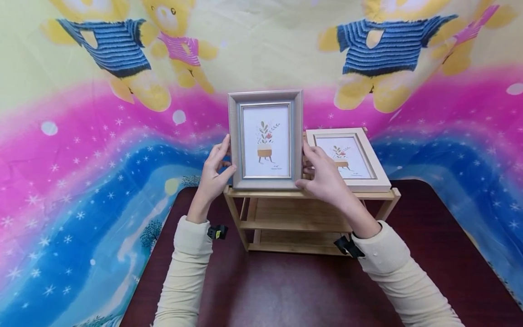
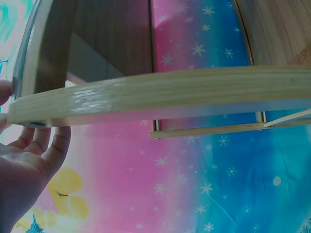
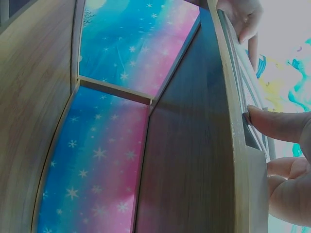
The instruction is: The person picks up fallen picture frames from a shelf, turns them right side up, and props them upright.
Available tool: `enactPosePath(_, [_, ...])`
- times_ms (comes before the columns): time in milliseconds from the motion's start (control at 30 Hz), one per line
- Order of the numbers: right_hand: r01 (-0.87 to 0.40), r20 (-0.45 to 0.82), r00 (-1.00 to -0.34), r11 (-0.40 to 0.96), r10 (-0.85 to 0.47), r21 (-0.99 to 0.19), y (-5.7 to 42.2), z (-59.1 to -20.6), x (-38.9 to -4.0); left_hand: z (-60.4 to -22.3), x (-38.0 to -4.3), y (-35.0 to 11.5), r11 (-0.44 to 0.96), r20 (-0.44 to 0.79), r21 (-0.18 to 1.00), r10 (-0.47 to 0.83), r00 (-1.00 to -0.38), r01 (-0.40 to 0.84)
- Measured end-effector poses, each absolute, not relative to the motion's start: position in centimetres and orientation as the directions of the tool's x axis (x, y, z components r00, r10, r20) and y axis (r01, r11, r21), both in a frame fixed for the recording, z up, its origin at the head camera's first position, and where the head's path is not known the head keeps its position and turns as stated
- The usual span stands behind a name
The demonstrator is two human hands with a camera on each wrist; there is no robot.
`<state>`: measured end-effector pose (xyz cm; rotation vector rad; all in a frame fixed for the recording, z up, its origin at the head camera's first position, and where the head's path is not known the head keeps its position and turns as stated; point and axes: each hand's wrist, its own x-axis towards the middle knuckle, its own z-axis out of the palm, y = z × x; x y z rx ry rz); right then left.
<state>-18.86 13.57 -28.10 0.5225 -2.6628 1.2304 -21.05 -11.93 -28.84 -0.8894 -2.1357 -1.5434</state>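
Note:
A silver-grey picture frame (image 1: 233,136) with a potted-plant print stands nearly upright at the front of the top shelf of a wooden rack (image 1: 286,194). My left hand (image 1: 213,170) holds its left side, index finger along the edge and thumb near the lower corner. On the other side my right hand (image 1: 324,175) grips the lower right edge, with the thumb on the front. Right beside it, a cream picture frame (image 1: 380,175) with a similar print lies tilted back on the shelf, partly behind my right hand. In the right wrist view the thumb presses the silver-grey frame's edge.
Two lower shelves (image 1: 300,213) of the rack show beneath the top one. The rack stands on a dark reddish table (image 1: 278,290). Behind hangs a cloth backdrop (image 1: 261,54) with teddy bears and snowflakes on pink and blue.

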Motion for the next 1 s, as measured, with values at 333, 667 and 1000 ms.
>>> enactPosePath(333, [-0.434, 0.364, -0.9, 0.585, -0.24, -0.685, 13.74, -28.25, -18.87, -28.99, -21.16, -12.18, 0.145, 0.636, 0.703, 0.309, -0.707, 0.696])
enactPosePath(667, [-0.466, 0.425, -0.88, 0.554, -0.211, -0.69, 13.76, -28.58, -19.04, -29.2, -21.33, -11.8, 0.104, 0.685, 0.677, 0.273, -0.675, 0.729])
enactPosePath(1000, [-0.507, 0.475, -0.859, 0.445, -0.191, -0.738, 14.18, -27.93, -19.4, -29.28, -21.16, -11.79, 0.118, 0.708, 0.656, 0.244, -0.662, 0.745])
